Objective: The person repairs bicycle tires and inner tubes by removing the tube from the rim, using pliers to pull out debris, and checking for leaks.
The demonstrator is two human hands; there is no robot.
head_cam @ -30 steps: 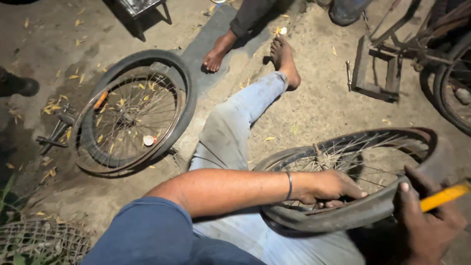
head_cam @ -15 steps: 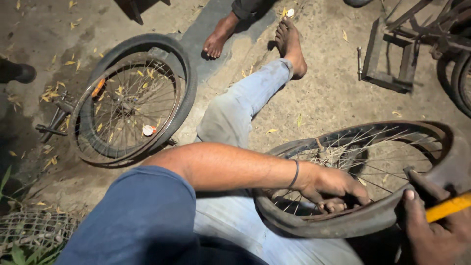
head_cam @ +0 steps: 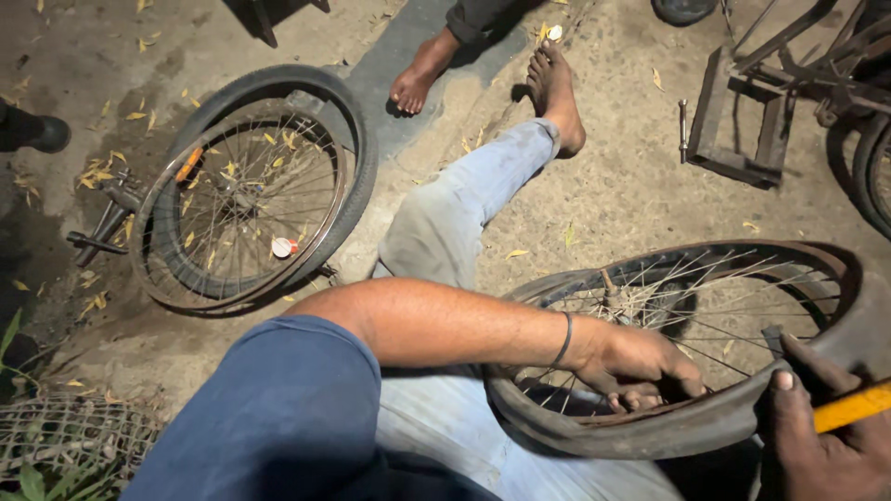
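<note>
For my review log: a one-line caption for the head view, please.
Left hand grips the rusty spoked bicycle wheel's loosened black tyre; right hand holds a yellow-handled tool.

Left of centre: a second bicycle wheel [head_cam: 252, 190] lying flat on the dirt, tyre on. Top centre: another person's bare foot [head_cam: 422, 76]. Upper right: a metal frame [head_cam: 738, 121]. Lower left: wire mesh [head_cam: 70, 436].
</note>
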